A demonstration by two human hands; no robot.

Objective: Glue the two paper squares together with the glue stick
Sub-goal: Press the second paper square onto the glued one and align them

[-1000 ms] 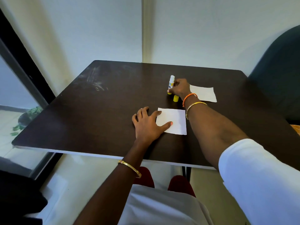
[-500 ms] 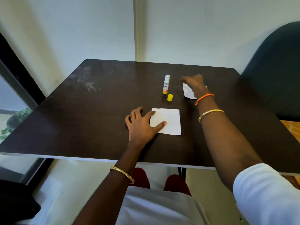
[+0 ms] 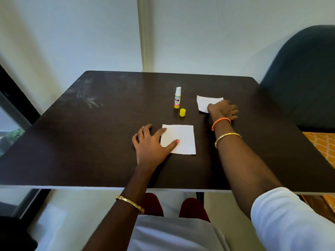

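Note:
A white paper square (image 3: 182, 139) lies flat near the middle of the dark table (image 3: 90, 142). My left hand (image 3: 151, 143) rests on its left edge, fingers spread, thumb pressing the sheet. A second paper square (image 3: 204, 103) lies farther back to the right; my right hand (image 3: 223, 110) covers its near right part, fingers curled over it. Whether it grips the sheet is hidden. The uncapped glue stick (image 3: 177, 98) stands upright behind the near square, and its yellow cap (image 3: 182, 112) sits beside it.
A dark blue chair back (image 3: 304, 73) stands past the table's right side, with orange fabric (image 3: 320, 142) below it. White walls lie behind. The table's front edge (image 3: 108, 187) is close to my lap.
My right hand let go of the glue stick, left it standing, and moved right onto the far paper square. My left hand stayed on the near square.

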